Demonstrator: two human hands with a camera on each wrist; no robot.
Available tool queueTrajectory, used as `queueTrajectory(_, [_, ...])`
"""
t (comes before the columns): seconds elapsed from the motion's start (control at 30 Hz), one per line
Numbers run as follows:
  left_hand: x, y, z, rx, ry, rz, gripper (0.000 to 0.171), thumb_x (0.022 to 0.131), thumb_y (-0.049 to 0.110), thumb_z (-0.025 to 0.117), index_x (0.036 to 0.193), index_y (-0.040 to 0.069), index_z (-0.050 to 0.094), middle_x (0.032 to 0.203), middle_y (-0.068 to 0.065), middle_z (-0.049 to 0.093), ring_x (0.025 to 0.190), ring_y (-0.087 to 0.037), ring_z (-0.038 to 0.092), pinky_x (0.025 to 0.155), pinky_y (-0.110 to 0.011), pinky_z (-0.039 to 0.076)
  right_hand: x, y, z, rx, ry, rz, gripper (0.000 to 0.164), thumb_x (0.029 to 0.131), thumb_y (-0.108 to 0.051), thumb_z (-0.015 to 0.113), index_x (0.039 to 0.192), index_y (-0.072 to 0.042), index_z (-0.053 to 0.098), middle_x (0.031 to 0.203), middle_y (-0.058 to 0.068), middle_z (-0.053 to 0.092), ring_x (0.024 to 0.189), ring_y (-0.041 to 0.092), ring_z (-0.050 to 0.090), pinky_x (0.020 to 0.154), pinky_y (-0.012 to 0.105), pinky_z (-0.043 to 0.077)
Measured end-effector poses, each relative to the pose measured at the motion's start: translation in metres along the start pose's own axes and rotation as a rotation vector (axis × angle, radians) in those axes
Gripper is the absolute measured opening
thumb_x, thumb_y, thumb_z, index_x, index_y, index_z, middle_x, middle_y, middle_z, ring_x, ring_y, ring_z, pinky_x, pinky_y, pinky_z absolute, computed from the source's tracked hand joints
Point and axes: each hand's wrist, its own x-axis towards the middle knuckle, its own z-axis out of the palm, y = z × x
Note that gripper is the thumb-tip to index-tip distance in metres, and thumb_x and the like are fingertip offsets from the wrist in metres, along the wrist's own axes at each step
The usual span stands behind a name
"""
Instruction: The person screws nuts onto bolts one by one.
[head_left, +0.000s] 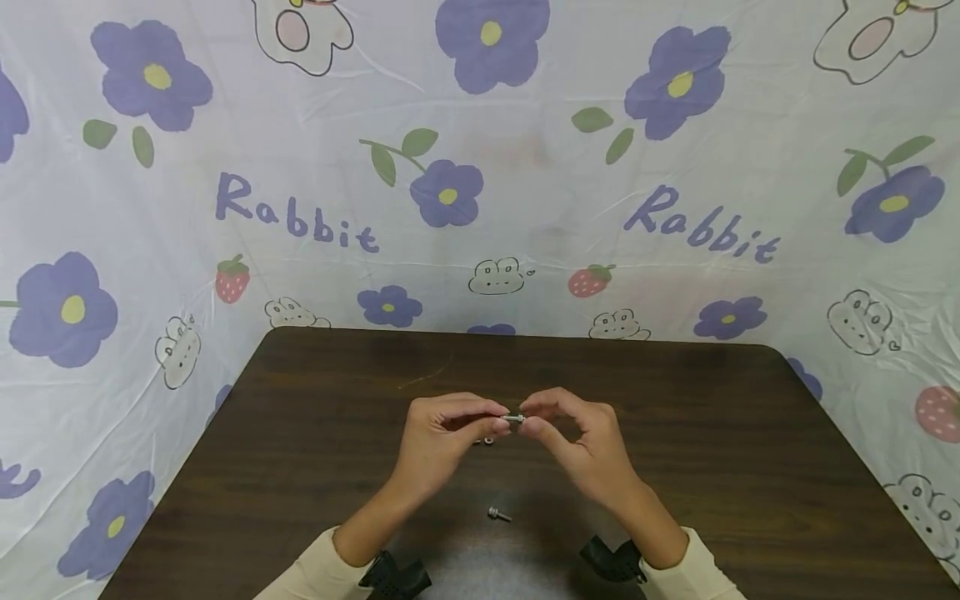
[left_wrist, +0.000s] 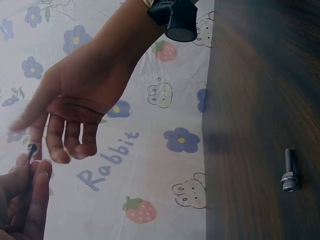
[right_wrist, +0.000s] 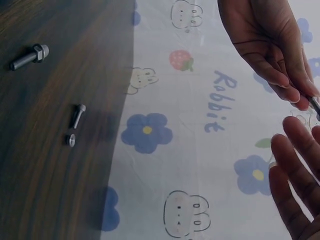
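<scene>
Left hand [head_left: 429,433] pinches small bolt [head_left: 513,418] above table [head_left: 315,417]; right hand [head_left: 596,443] at its other end, thumb and fingers parted. Right wrist view shows loose screw [right_wrist: 78,115] whole; in head view left hand mostly hides it.

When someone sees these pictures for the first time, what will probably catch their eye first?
Probably the pale cloth behind the dark table, with large purple flowers. Next, above the table, the left hand pinches a small bolt beside the right hand; another bolt lies on the table, nearer the person.
</scene>
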Motion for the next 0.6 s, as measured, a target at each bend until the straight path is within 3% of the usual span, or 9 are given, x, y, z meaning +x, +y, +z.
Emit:
queueTrajectory(0.1, [0.0003,0.0008,-0.0012,-0.005,0.005,-0.011,0.009,0.088,-0.004,0.075,0.096,-0.001,0.078,0.089,-0.011,0.075,0.072,-0.031,0.073,0.064,-0.039,0.062,0.0014,-0.0010,0.0004,-0.031,0.007,-0.036,0.035,0.081,0.007,0.081,0.113,-0.004,0.070,0.097,0.007,0.075,0.080,0.016,0.072,0.070,0.030,0.061])
queueTrajectory(0.2, [0.0007,0.0008,-0.0020,-0.005,0.007,-0.024,0.010,0.088,-0.003,0.075,0.097,0.000,0.079,0.091,-0.010,0.076,0.073,-0.027,0.073,0.064,-0.042,0.062,0.0034,-0.0024,0.0011,-0.040,0.010,-0.091,0.042,0.075,0.011,0.083,0.112,-0.004,0.073,0.099,0.007,0.075,0.080,0.016,0.071,0.070,0.030,0.061])
queueTrajectory(0.37, [0.0012,0.0010,-0.0016,-0.017,0.000,-0.020,0.010,0.088,-0.003,0.075,0.097,0.000,0.079,0.090,-0.011,0.076,0.073,-0.028,0.073,0.064,-0.045,0.062,0.0046,-0.0014,0.0019,-0.025,0.020,-0.143,0.038,0.075,0.014,0.082,0.106,-0.006,0.076,0.096,0.006,0.076,0.082,0.017,0.073,0.071,0.028,0.061])
queueTrajectory(0.6, [0.0006,0.0010,-0.0010,-0.015,-0.003,-0.005,0.009,0.088,-0.004,0.075,0.096,-0.001,0.079,0.089,-0.011,0.075,0.071,-0.036,0.071,0.063,-0.042,0.062,0.0037,0.0012,0.0019,-0.008,0.009,-0.141,0.028,0.081,0.009,0.080,0.102,-0.008,0.077,0.094,0.005,0.076,0.085,0.018,0.074,0.078,0.024,0.060])
